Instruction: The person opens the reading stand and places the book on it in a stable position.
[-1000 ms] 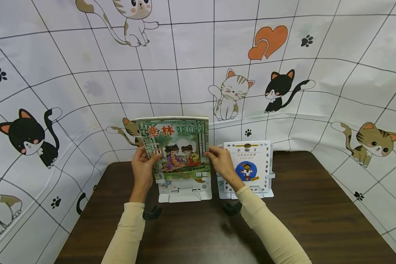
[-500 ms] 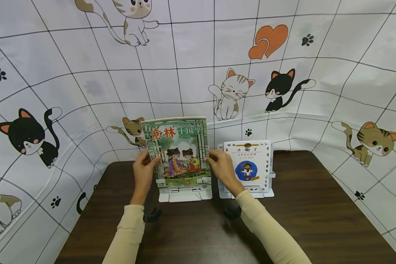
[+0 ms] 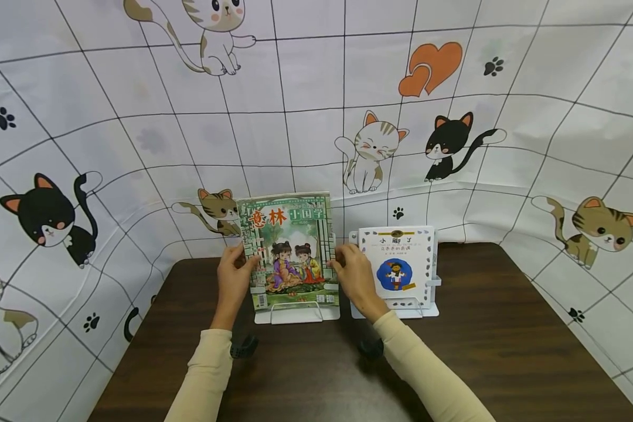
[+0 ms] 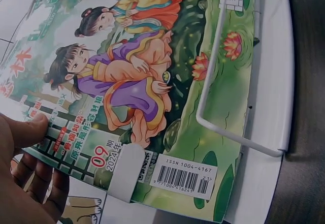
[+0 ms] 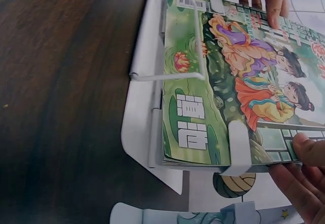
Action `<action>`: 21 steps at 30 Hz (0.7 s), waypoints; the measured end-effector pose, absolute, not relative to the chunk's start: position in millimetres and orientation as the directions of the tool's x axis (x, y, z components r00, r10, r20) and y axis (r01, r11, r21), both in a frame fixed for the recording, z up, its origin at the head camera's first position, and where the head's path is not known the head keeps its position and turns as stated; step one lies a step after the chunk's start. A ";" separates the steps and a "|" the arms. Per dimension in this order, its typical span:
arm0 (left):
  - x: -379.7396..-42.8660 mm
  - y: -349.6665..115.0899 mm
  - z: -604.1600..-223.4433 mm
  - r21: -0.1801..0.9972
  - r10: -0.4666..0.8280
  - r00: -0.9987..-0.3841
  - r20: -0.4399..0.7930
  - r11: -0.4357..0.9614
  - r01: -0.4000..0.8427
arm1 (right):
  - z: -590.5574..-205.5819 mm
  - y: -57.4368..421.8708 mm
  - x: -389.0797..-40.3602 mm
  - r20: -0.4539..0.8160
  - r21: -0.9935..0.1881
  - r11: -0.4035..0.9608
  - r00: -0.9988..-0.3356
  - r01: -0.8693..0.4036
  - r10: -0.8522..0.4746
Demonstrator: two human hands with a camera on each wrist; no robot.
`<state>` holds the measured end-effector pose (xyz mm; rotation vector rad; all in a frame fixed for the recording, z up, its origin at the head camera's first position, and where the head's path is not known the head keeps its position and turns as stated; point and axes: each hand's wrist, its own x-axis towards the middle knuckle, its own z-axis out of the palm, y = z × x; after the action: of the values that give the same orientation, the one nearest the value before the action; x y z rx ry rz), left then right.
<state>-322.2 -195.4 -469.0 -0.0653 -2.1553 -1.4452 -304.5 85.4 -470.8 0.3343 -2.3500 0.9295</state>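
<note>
A green illustrated magazine leans upright on a white book stand at the table's middle. Its lower edge sits behind the stand's front wire loop, and white side clips lap over its cover. My left hand pinches the magazine's left edge, thumb on the cover and fingers behind. On the opposite edge my right hand pinches it the same way, as the right wrist view shows.
To the right, a second white stand bears a white book with a blue circle on its cover. Behind the dark wooden table hangs a white cat-print sheet.
The magazine has come down and slightly right, straightening on the stand, its lower edge now behind the front wire. Both hands have moved down a little with it, still gripping its edges.
</note>
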 end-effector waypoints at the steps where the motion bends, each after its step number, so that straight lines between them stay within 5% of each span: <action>1: -322.1 -195.7 -469.6 0.840 -0.248 -0.851 0.462 0.431 0.330 | -471.9 84.9 -304.3 0.602 -0.536 0.732 -0.798 -0.421 -0.017; 21: -313.5 -200.9 -483.3 0.898 -0.233 -0.912 0.338 0.369 0.238 | -477.5 81.5 -299.4 0.583 -0.583 0.720 -0.811 -0.376 0.048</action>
<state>-313.5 -200.9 -483.3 -0.0044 -2.2255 -1.5614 -299.4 81.5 -477.5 0.2488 -2.3443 0.9657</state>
